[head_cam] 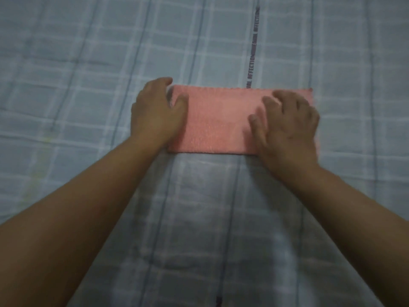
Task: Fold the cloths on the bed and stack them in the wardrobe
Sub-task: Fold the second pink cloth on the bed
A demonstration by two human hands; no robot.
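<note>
Lying flat: pink cloth (221,122), folded into a long rectangle, on the checked blue bedsheet (88,63). Left hand (156,111) sat at its left end, thumb on top, fingers curved; whether it gripped could not be told. Right hand (287,125) pressed the right end, fingers spread.

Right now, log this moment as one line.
pink cloth: flat rectangle on checked bedsheet | left hand: thumb on left end | right hand: spread on right end | wardrobe: not in view
</note>
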